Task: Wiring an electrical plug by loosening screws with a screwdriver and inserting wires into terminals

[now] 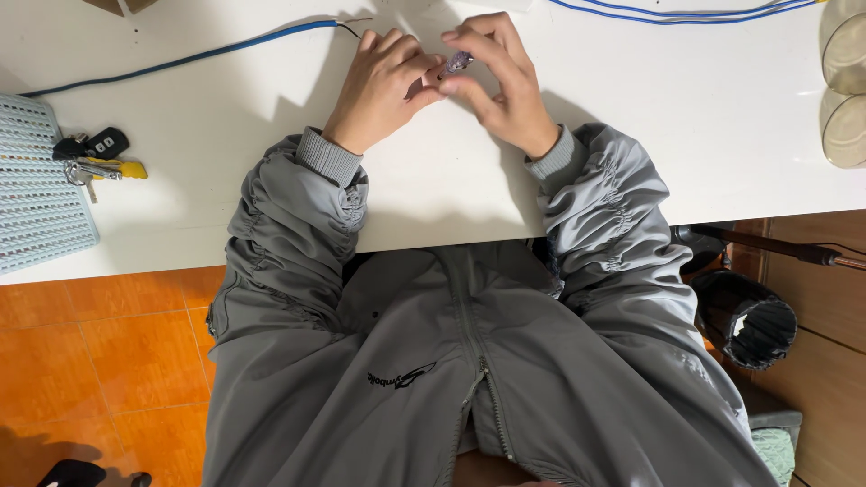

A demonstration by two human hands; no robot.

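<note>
My left hand [379, 86] and my right hand [501, 77] meet over the white table [686, 117], wrists resting on it. Between the fingertips of both hands sits a small greyish-purple object [458, 61], pinched from both sides; most of it is hidden by my fingers. A blue cable [207, 56] with a thin dark end runs across the table from the left toward my left hand. Both my arms wear grey jacket sleeves.
A bunch of keys [90, 158] with a black fob and yellow tag lies at the left beside a light blue perforated basket [36, 185]. More blue cables [686, 13] run along the far edge. Two round lidded containers [846, 90] stand at the right. Orange tiled floor [135, 361] lies below.
</note>
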